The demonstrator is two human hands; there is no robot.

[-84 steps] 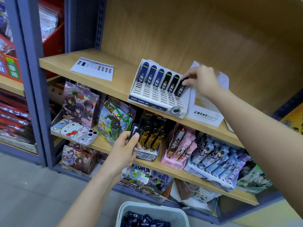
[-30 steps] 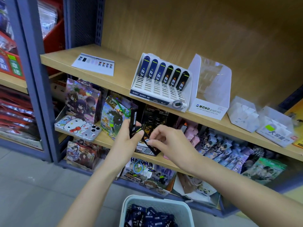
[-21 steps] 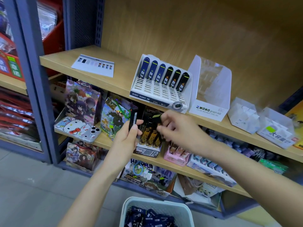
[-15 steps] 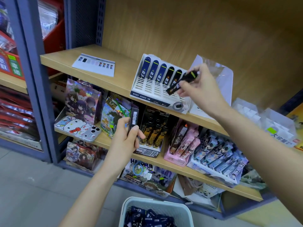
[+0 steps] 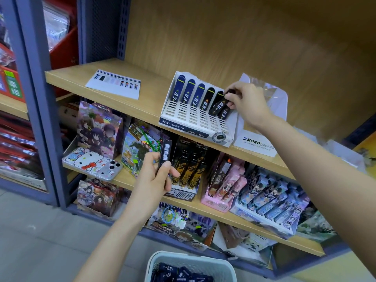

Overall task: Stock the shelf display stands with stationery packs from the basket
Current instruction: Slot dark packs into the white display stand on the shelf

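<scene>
My right hand (image 5: 245,102) pinches a black lead pack (image 5: 220,106) just left of it, askew over an end slot of the display stand (image 5: 183,117) — I should square it upright, then seat it. My left hand (image 5: 153,180) grips a spare pack (image 5: 165,151), well below.

Single head-worn wide-angle view, facing forward and downward, close before the shelf (image 5: 154,94)

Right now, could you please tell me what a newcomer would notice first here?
The right hand pinches a black pack at the right end of the white display stand on the upper shelf. Lower, the left hand grips a barcoded pack before the middle shelf, and a white basket of dark packs sits at the bottom edge.
</scene>
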